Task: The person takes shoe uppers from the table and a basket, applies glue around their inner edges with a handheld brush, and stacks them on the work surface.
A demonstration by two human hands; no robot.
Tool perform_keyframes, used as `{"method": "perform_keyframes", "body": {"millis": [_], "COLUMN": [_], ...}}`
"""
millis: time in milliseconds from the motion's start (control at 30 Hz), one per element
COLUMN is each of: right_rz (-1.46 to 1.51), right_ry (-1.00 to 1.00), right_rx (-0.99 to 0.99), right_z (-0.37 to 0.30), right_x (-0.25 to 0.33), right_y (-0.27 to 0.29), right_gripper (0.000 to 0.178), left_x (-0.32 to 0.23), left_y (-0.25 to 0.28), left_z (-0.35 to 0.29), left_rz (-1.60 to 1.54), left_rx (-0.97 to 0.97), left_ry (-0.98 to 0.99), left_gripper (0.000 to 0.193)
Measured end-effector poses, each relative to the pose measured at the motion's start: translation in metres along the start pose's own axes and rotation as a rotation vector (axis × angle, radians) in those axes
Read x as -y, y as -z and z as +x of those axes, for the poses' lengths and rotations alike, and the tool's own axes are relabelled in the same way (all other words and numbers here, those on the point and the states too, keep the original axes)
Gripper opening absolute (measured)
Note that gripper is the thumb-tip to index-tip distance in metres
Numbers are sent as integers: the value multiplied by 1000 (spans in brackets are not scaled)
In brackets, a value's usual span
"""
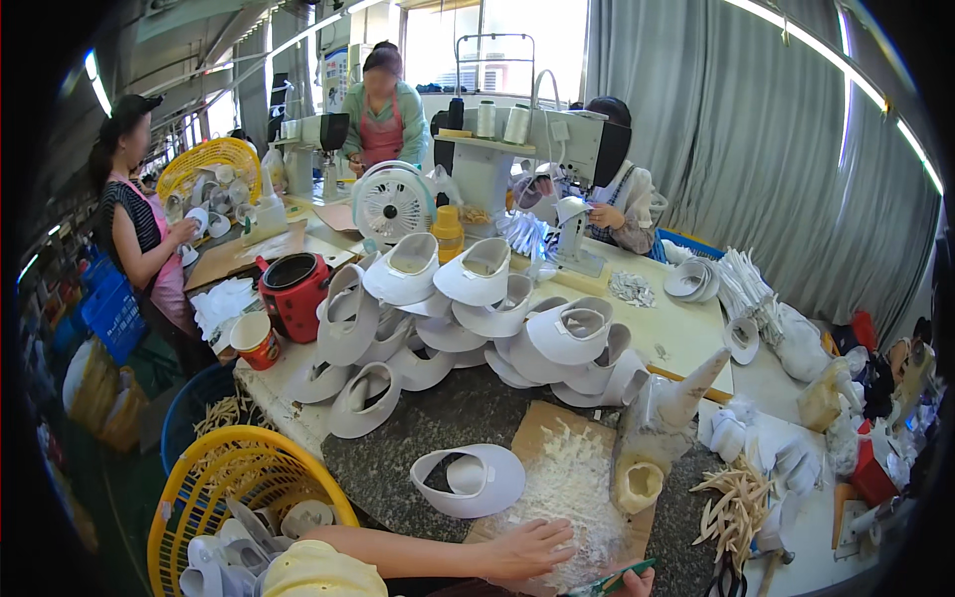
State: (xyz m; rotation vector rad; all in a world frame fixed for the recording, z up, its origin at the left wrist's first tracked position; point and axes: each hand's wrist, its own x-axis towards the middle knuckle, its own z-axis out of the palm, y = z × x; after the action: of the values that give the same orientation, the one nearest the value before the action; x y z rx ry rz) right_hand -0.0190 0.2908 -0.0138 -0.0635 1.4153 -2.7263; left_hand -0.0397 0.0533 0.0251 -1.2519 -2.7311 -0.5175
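Note:
My left hand (529, 549) lies palm down with fingers stretched over a sheet of brown cardboard (532, 423) crusted with white residue. At the lower edge, my right hand (639, 582) is closed on a flat green-handled tool (609, 581); its exact kind is hard to make out. Just beyond my left hand a white shoe upper (497, 482) rests on its side, partly on the cardboard. A big pile of white shoe uppers (468, 323) stands farther back. A whitish, crusted cone-topped container (652, 433) with an open spout stands at the cardboard's right.
At the left are a yellow basket (174, 507) of uppers, a red pot (293, 298) and a paper cup (255, 340). A fan (394, 204) stands behind the pile. Beige strips (734, 512) and scissors (728, 577) lie right. Several people work at sewing machines (557, 149) and tables.

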Motion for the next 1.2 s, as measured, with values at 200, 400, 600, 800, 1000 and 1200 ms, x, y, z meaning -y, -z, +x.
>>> {"method": "perform_keyframes", "body": {"millis": [200, 400, 600, 800, 1000, 1200], "right_rz": [23, -21, 0, 96, 278, 348], "right_ry": [6, 49, 28, 29, -7, -41], "right_rx": [-15, 64, 33, 76, -117, -60], "right_z": [2, 1, 0, 5, 3, 5], "right_x": [-14, -12, -15, -17, -13, -14], "right_y": [18, 17, 18, 23, 21, 27], "right_gripper": [8, 5, 5, 5, 10, 17], "left_x": [-1, -2, 2, -2, -24, -27], "left_y": [-6, 2, 19, 46, 24, 8], "left_z": [-28, -34, -62, -58, -26, -22], "left_rz": [96, 150, 132, -101, -207, -360], "left_rx": [49, 147, 156, 218, 65, 22], "left_ry": [115, 104, 54, 103, -2, -35], "left_gripper": [60, 55, 59, 73, 65, 63]}}
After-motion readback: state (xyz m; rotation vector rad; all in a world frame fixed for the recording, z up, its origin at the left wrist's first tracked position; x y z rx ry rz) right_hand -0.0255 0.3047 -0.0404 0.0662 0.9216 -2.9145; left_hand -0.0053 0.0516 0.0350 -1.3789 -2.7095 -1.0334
